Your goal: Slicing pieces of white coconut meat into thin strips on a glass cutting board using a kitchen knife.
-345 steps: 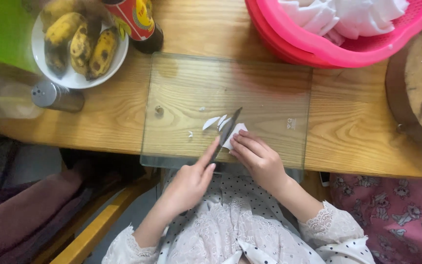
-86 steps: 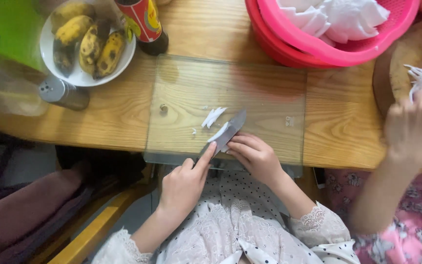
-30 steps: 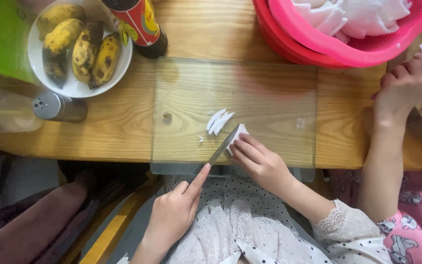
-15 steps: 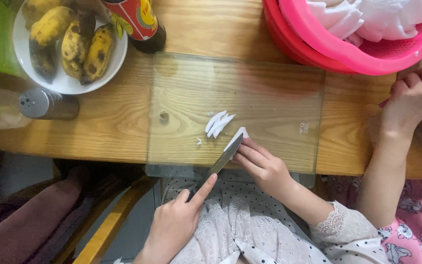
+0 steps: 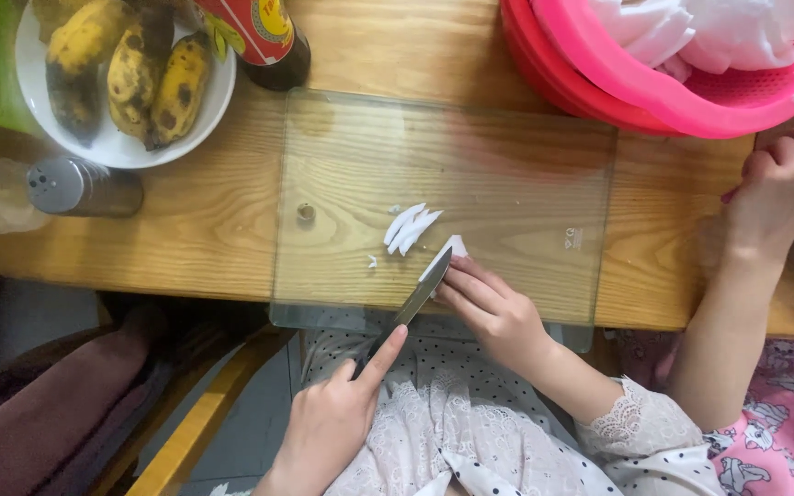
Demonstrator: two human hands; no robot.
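My left hand grips a knife by its handle, index finger stretched along the spine. The blade slants up over the near edge of a clear glass cutting board and its tip meets a small white piece of food. My right hand pins that piece to the board with its fingertips. A few thin white slices lie just left of it, beyond the blade.
The board lies on a wooden table. A white plate of spotted bananas, a dark bottle and a metal shaker stand at the left. A pink basket holds white pieces. Another person's hand rests at the right edge.
The knife stays against the white piece under my right fingers. The other person's hand at the right has sunk a little toward the table. The view has shifted slightly.
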